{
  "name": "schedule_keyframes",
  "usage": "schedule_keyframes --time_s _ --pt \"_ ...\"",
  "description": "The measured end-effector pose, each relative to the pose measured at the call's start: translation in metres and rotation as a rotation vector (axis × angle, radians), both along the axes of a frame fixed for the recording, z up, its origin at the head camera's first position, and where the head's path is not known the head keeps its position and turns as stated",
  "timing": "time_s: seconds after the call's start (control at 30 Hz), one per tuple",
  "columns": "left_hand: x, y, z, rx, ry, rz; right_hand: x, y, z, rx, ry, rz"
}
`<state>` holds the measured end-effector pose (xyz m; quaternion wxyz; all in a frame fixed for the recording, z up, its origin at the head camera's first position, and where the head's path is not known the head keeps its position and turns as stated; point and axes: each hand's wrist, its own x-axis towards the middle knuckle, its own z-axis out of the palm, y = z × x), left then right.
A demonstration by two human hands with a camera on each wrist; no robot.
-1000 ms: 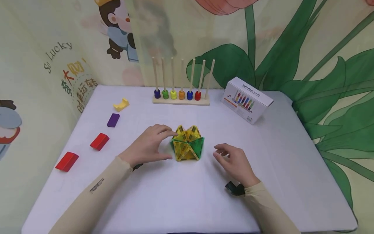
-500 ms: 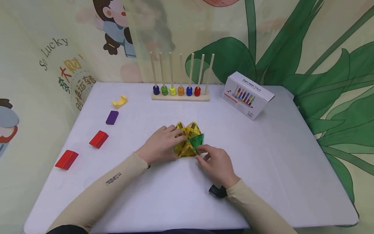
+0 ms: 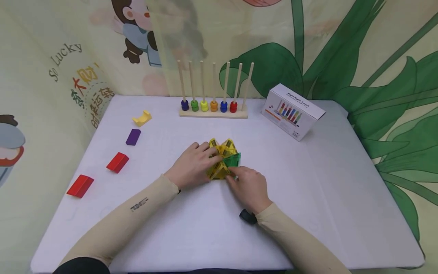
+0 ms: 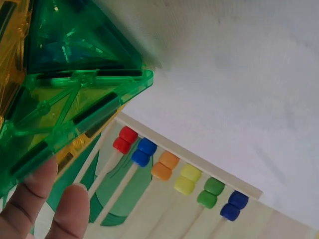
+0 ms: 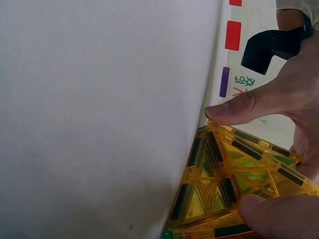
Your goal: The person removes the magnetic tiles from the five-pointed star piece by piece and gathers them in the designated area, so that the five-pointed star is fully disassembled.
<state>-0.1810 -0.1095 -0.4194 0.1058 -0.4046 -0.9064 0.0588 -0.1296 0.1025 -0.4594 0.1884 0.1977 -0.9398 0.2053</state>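
Observation:
In the head view, a star-like build of see-through yellow and green magnetic tiles stands mid-table. My left hand grips its left side, with fingers over the top and thumb low at the front. On the front right, my right hand pinches the build beside a green tile. The left wrist view shows left fingertips against the green tile's edge. From the right wrist, the left thumb presses a yellow corner, and the right thumb lies on a yellow triangle. My hands hide part of the build.
Behind stands a wooden bead-peg rack with a white box to its right. Along the left side lie a yellow arch block, a purple block and two red blocks. A patterned cloth backs the table.
My left hand has moved right, from beside the tiles to gripping them. The right hand has come in leftward from clear of the build to pinch its front right. The view shifts slightly.

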Motion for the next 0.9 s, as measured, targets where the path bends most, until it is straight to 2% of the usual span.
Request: schedule_keyframes --time_s 0.3,0.63,0.9 --pt "-0.0035 0.0005 -0.0041 0.005 0.058 -0.019 -0.0033 -0.0018 -0.0007 0.024 0.026 -0.004" --pt "-0.0045 0.0013 -0.0032 0.021 0.047 -0.016 -0.0023 0.0007 -0.0012 -0.021 0.042 0.033" --pt "-0.0070 -0.0003 -0.0052 0.034 0.061 -0.020 0.0018 0.0072 -0.0017 -0.077 -0.018 0.061"
